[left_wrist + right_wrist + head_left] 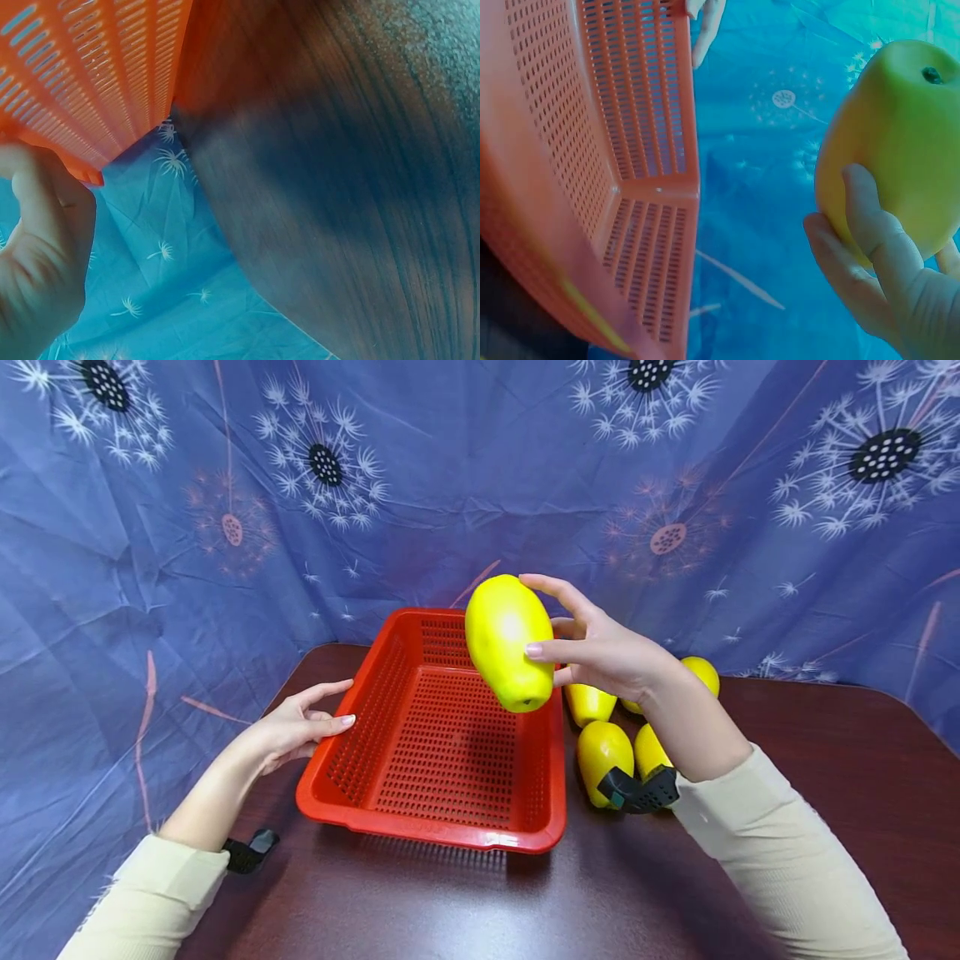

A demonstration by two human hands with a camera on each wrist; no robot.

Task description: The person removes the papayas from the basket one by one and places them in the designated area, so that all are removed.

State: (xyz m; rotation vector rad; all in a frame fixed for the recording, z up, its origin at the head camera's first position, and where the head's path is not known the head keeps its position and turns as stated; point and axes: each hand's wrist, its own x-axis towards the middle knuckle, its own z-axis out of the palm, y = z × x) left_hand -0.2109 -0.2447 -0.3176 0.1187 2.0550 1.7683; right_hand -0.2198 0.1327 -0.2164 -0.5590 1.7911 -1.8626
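A smooth yellow papaya (504, 631) hangs in the air over the right side of a red plastic basket (427, 835). My right hand (603, 647) holds it, thumb on the near side and fingers behind. In the right wrist view the papaya (900, 142) shows a small dark stem end. With thumb and fingers, my left hand (288, 731) grips the basket's left rim. The left wrist view shows that hand (45, 247) curled at the edge of the slotted basket wall (97, 67). No fruit shows inside the basket.
Several more yellow papayas (603, 756) lie on the dark wooden table (825, 760) right of the basket, partly behind my right forearm. A blue cloth (480, 468) with dandelion prints hangs behind the table and along its left. Black straps (637, 792) sit at both wrists.
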